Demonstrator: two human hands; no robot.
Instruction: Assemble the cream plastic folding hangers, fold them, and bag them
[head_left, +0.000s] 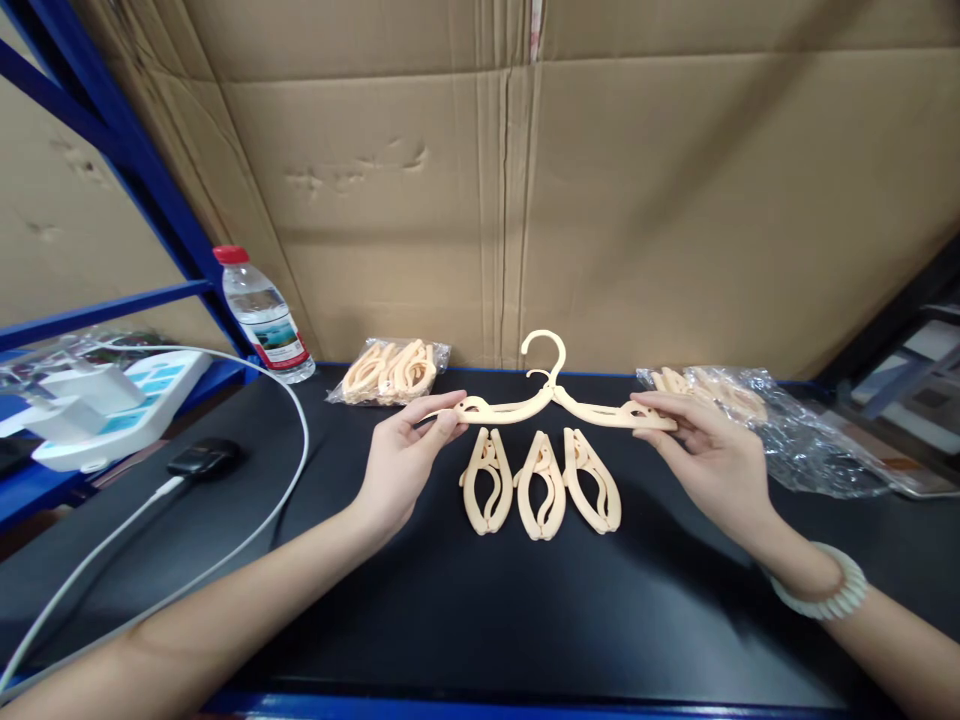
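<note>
Stretched between my two hands is a cream-coloured folding hanger [517,410], its arms spread wide and its hook pointing up. My left hand [409,455] pinches the end of one arm between thumb and fingers. At the opposite end, my right hand [709,460] grips the other arm the same way. Just below the hanger, three folded hangers lie in a row on the black table: a left one [470,490], a middle one [526,500] and a right one [613,505].
Behind my left hand lies a clear bag of folded hangers [409,370]; another opened bag [795,430] is behind my right. A water bottle [274,335], a white power strip [142,400] and a looping white cable [306,440] occupy the left. Cardboard [390,200] backs the table.
</note>
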